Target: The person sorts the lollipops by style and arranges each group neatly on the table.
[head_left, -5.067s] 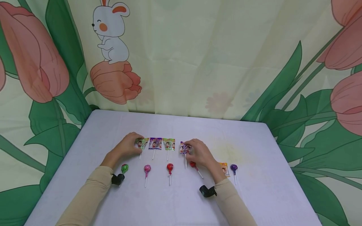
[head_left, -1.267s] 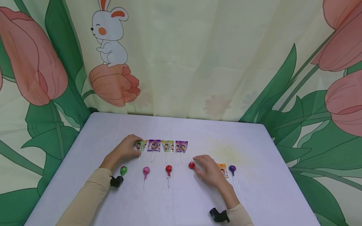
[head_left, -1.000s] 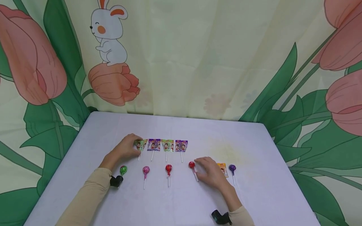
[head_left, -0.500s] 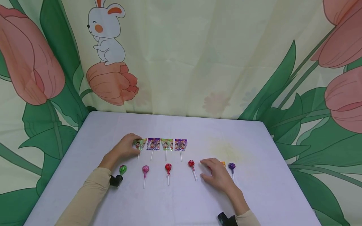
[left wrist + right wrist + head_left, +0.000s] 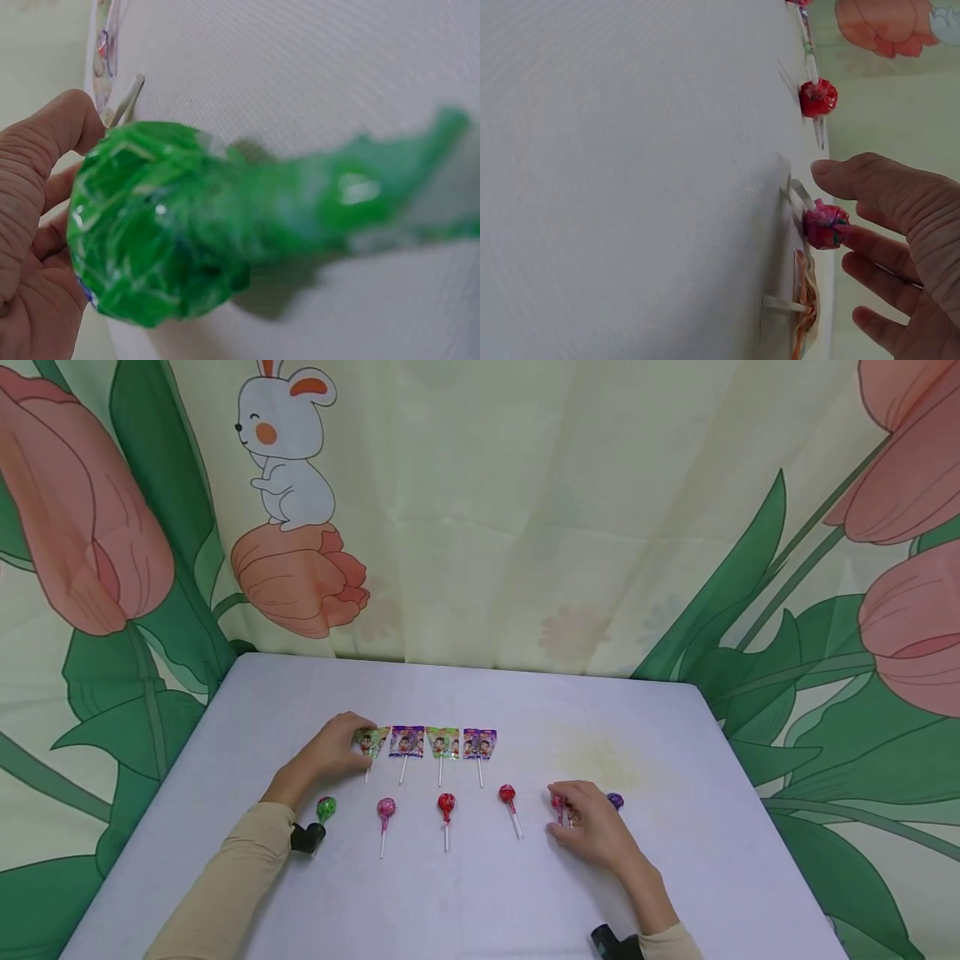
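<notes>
My left hand (image 5: 335, 750) holds the left edge of a green-packet lollipop (image 5: 373, 742) at the row's left end. A green ball lollipop (image 5: 157, 225) lies below the left wrist and hides some of that hand's fingers in the left wrist view. To the right, my right hand (image 5: 592, 822) spreads its thumb and fingers around a pink ball lollipop (image 5: 826, 225). One fingertip appears to touch the pink ball; the thumb stands apart from it. An orange-packet lollipop (image 5: 806, 307) lies beside it, mostly covered by the hand in the head view.
Continuing the back row are a purple packet (image 5: 407, 742), a green packet (image 5: 442, 743) and another purple packet (image 5: 480, 744). In front lie pink (image 5: 386, 808) and red lollipops (image 5: 446, 806), another red one (image 5: 507, 794) and a purple one (image 5: 615, 800). White cloth covers the table (image 5: 480, 910).
My right hand has set the purple-packet lollipop at the row's right end and let go. It has moved right, past the red lollipop, to the pink one. My left hand has stayed put.
</notes>
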Demonstrator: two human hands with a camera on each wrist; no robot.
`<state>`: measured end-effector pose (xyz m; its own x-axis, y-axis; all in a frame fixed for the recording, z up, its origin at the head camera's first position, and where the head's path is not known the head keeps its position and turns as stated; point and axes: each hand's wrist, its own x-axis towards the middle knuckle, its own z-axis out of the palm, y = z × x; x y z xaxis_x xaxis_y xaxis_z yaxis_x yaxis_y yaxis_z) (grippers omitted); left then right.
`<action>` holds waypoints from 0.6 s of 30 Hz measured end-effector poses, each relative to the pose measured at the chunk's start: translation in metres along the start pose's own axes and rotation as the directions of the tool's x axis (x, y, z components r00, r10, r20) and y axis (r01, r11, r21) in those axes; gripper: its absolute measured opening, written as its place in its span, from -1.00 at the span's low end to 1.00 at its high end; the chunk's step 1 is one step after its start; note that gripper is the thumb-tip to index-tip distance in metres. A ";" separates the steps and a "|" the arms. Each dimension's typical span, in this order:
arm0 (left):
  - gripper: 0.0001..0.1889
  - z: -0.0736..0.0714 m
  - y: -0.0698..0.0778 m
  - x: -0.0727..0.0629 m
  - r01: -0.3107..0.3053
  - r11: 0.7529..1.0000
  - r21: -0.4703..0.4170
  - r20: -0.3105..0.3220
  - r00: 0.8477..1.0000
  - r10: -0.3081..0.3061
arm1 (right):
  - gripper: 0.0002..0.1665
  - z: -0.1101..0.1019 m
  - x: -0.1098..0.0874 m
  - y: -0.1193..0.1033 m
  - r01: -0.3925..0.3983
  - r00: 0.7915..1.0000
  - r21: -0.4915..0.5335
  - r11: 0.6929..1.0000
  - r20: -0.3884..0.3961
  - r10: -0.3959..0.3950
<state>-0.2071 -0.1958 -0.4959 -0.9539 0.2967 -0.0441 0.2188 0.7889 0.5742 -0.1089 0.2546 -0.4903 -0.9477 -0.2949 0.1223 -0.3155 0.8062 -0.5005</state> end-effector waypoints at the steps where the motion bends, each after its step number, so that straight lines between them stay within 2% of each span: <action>1: -0.35 0.000 0.000 0.000 -0.003 1.000 -0.001 -0.002 1.000 0.003 | -0.31 -0.001 -0.001 0.001 -0.003 1.000 0.000 1.000 0.001 0.003; 10: -0.35 0.001 0.000 0.000 0.013 1.000 -0.002 0.006 1.000 -0.013 | -0.28 -0.011 -0.007 0.011 -0.072 0.997 -0.020 0.997 0.032 0.073; 18: -0.35 0.001 -0.001 0.000 0.010 1.000 -0.002 0.005 1.000 -0.010 | -0.27 -0.016 -0.011 0.023 -0.002 1.000 -0.022 1.000 0.022 0.002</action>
<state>-0.2070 -0.1964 -0.4972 -0.9550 0.2916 -0.0534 0.2092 0.7905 0.5756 -0.1064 0.2852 -0.4894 -0.9471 -0.3043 0.1023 -0.3148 0.8176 -0.4821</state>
